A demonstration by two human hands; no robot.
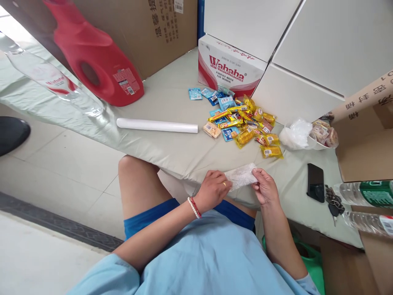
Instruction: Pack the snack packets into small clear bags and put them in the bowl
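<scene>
A whitish, speckled, flat package [241,177] that looks like bubble wrap stretches between my hands, just above the front edge of the cloth-covered table. My left hand [214,188], with a ring and a beaded bracelet, is closed on its left end. At the other end, my right hand [264,185] pinches the upper right corner between thumb and fingers. Whatever the wrap may contain is hidden. Beyond my hands lies a loose pile of yellow-wrapped snacks [245,136] and blue packets [226,102]. A white tube-like roll [157,125] rests to the left of the pile.
Far left on the table are a red jug [101,61] and a clear water bottle [52,76]. A Wahaba-style water carton [230,67] stands behind the snacks. To the right are a bowl with plastic [296,135], a phone [315,182], keys [334,203] and bottles [365,193].
</scene>
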